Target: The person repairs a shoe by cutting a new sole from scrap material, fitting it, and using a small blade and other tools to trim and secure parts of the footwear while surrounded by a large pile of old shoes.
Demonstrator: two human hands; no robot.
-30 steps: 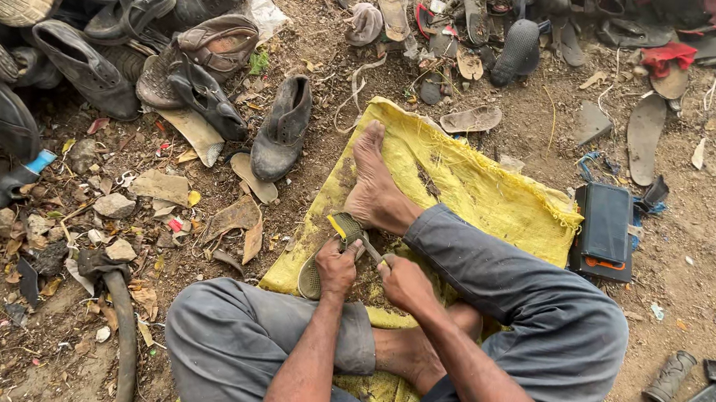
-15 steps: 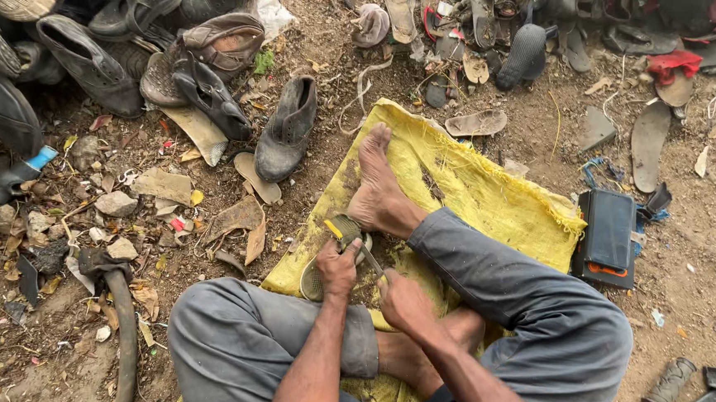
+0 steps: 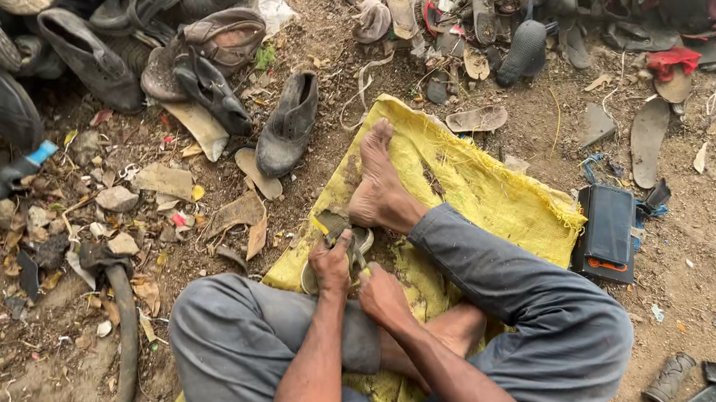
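Observation:
I sit cross-legged on a yellow woven sack (image 3: 491,188) spread on bare dirt. My left hand (image 3: 331,266) grips a worn shoe sole (image 3: 360,241) that lies on the sack just below my bare foot (image 3: 380,182). A small yellow-handled tool (image 3: 321,224) sticks out above that hand. My right hand (image 3: 381,295) is closed right beside it, against the same sole; what it holds is hidden. Both forearms reach forward between my knees in grey trousers.
Piles of old shoes and soles run along the top, with a dark worn shoe (image 3: 290,122) close to the sack's left corner. A black box (image 3: 606,233) lies right of the sack. Stones, scraps and a hose (image 3: 122,327) litter the left ground.
The view has shifted slightly. My hands have stayed on the sole, with small shifts of the fingers and the tool.

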